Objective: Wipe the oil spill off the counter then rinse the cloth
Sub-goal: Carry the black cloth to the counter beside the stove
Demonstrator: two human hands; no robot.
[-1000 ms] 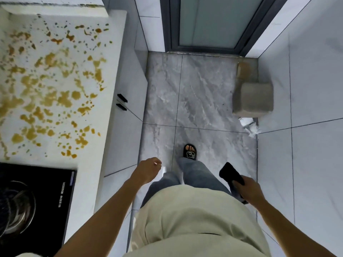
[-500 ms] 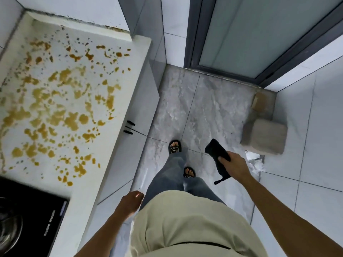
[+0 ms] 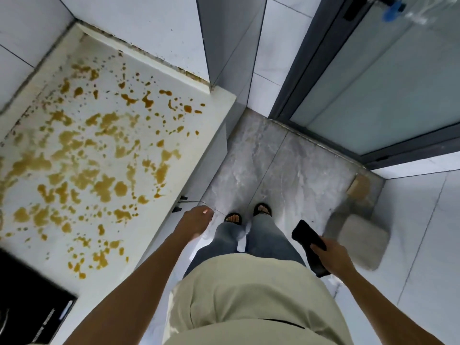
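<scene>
On the white table (image 3: pixel 219 105) at my left, the oil spill (image 3: pixel 99 170) lies in amber blots and specks across most of the top. At the near left corner a black cooktop (image 3: pixel 29 305) is cut off by the frame; its pale lettering is too smeared for me to read. My right hand (image 3: pixel 333 255) grips a dark cloth (image 3: pixel 307 236), fingers (image 3: pixel 317 247) curled over it, out over the grey marbled floor (image 3: pixel 286 170), well apart from the spill. My left hand (image 3: pixel 195 219) hangs empty and relaxed just off the table edge. A blurred grey block (image 3: pixel 361 239) sits by the right wall. I see sandalled feet (image 3: pixel 234 218) below the jeans.
</scene>
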